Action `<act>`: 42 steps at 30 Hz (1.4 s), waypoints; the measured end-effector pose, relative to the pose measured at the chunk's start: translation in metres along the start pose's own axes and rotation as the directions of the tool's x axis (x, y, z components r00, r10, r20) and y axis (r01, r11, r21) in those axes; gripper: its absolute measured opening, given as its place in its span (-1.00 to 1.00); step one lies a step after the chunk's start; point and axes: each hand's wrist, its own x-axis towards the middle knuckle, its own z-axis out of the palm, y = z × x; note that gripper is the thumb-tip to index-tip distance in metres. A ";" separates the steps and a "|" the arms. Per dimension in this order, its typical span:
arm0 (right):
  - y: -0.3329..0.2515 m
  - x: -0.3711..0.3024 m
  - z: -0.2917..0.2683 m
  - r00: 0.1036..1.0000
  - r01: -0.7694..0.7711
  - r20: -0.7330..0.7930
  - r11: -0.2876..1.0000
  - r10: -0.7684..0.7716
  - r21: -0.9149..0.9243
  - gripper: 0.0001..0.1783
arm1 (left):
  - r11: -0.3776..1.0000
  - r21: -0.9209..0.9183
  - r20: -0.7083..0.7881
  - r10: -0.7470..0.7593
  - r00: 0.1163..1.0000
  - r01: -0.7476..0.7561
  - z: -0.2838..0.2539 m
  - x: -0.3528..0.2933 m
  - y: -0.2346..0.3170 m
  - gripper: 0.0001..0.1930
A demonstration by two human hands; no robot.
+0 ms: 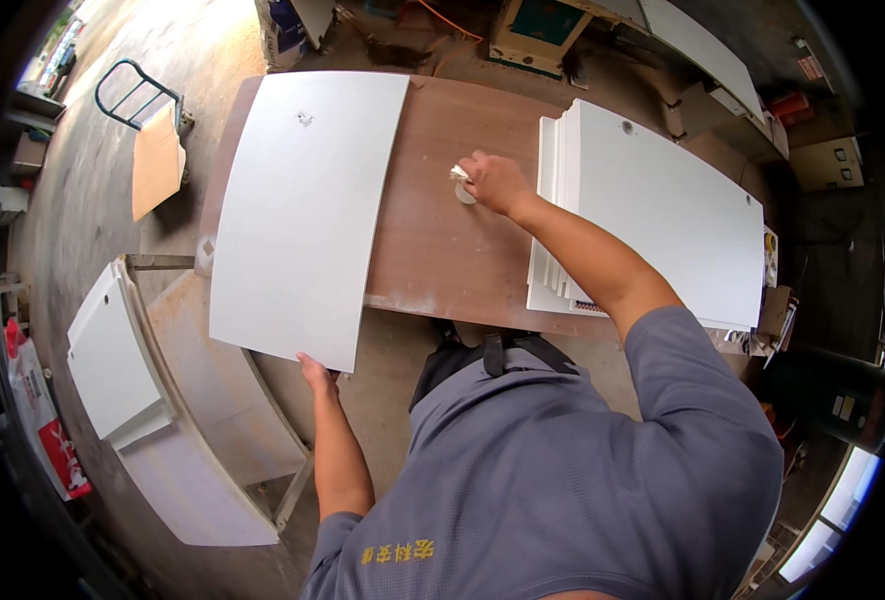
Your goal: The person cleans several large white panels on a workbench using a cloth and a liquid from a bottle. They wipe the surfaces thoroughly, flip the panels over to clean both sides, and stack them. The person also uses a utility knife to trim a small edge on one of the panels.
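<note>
A large white panel (298, 220) lies across the left part of a brown table (453, 250), its near end jutting past the table's front edge. At that near edge is my left hand (318, 375), thumb at the rim and the other fingers mostly hidden below, gripping the panel. My right hand (498, 183) is over the table's middle, closed on a crumpled white wad (459, 174), perhaps cloth or paper. Directly below the wad sits a small round whitish thing (466, 194), partly covered. Near the panel's far end there is a grey smudge (305, 119).
On the table's right rests a stack of white panels (663, 220), with a dark round spot near a corner. To the left, a low stand (223, 370) carries smaller white panels (118, 350). Farther off stands a trolley (138, 95) with cardboard (158, 165) on it.
</note>
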 end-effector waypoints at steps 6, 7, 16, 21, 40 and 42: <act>0.003 -0.010 -0.066 0.992 -0.099 -0.073 0.989 0.107 0.109 -0.58 | 0.999 0.001 0.000 0.047 0.999 -0.047 0.006 -0.004 0.002 -0.23; 0.009 -0.023 -0.083 0.984 -0.075 -0.153 0.990 0.093 0.123 -0.54 | 1.000 0.021 -0.005 0.023 1.000 -0.023 0.009 -0.007 0.006 -0.23; 0.030 -0.249 -0.081 0.989 -0.045 0.141 0.998 0.037 0.049 -0.09 | 0.995 0.042 0.011 -0.086 0.996 0.085 -0.002 -0.010 -0.006 -0.20; 0.136 -0.125 -0.070 0.996 -0.083 -0.026 0.991 0.081 -0.101 -0.04 | 0.912 0.201 0.061 -0.375 0.925 0.357 0.019 -0.090 -0.075 -0.04; 0.254 -0.005 -0.085 0.972 -0.199 -0.150 0.972 0.179 -0.128 -0.02 | 0.876 0.371 0.792 -0.125 0.597 -0.308 0.402 -0.308 -0.009 -0.72; 0.237 -0.018 -0.078 0.980 -0.158 -0.140 0.980 0.141 -0.124 0.00 | 0.867 0.384 0.788 -0.128 0.602 -0.318 0.396 -0.303 -0.011 -0.71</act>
